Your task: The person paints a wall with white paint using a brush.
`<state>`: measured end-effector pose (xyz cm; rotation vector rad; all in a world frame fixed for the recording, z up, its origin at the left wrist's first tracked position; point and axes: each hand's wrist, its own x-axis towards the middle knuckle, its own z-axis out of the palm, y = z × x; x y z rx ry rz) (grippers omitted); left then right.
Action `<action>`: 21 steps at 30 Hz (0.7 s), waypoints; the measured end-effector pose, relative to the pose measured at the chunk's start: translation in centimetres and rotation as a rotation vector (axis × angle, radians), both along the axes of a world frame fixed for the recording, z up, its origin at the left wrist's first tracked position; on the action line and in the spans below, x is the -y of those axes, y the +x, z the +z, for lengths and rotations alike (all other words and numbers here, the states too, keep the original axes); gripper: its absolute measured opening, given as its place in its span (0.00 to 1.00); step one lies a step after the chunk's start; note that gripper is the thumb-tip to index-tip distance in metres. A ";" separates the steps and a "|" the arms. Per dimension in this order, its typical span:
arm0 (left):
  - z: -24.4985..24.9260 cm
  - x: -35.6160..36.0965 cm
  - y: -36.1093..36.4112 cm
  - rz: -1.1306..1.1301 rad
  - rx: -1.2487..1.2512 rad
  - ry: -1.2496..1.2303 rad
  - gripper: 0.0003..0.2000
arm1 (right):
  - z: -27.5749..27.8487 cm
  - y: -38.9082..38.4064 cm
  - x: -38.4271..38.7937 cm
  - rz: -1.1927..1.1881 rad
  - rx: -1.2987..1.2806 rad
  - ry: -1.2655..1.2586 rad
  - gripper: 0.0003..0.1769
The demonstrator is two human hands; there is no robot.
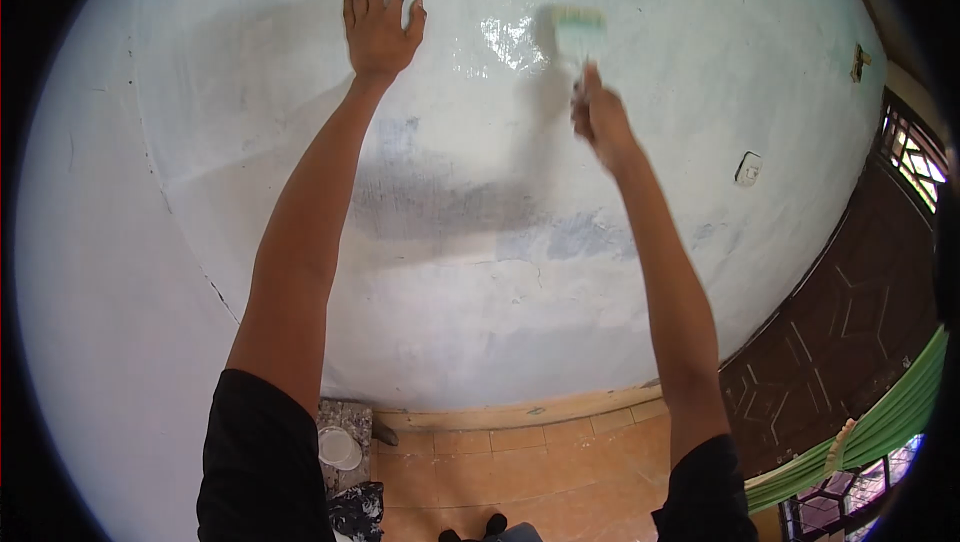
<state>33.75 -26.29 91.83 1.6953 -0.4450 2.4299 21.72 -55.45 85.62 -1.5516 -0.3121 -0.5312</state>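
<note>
My right hand grips the handle of a wide paint brush, its bristles up against the pale wall; hand and brush are slightly blurred. To the left, my left hand lies flat on the wall with its fingers spread and holds nothing. White paint marks show on one of its fingers. Between the two hands a wet, shiny patch glistens on the wall. Lower down, the wall has grey, uneven patches and fine cracks.
A white round container stands on a paint-spattered surface at the lower left. A wall switch is at the right, with a dark door and a green curtain beyond. Orange tiles cover the floor.
</note>
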 end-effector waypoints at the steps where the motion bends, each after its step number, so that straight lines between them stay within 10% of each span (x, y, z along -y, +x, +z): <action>1: 0.0 0.0 0.0 -0.004 -0.005 0.001 0.19 | 2.9 0.8 -0.3 0.068 0.015 0.025 0.26; 5: 0.0 -0.1 0.2 -0.022 -0.071 -0.003 0.20 | 6.7 4.0 -1.8 0.090 0.012 -0.030 0.25; 14: 0.0 0.0 0.1 -0.015 -0.026 -0.015 0.20 | -10.3 1.7 -3.8 0.100 -0.243 0.087 0.27; 21: -0.1 0.1 0.0 -0.003 -0.090 -0.022 0.21 | 2.4 2.1 -2.2 -0.002 0.080 0.037 0.22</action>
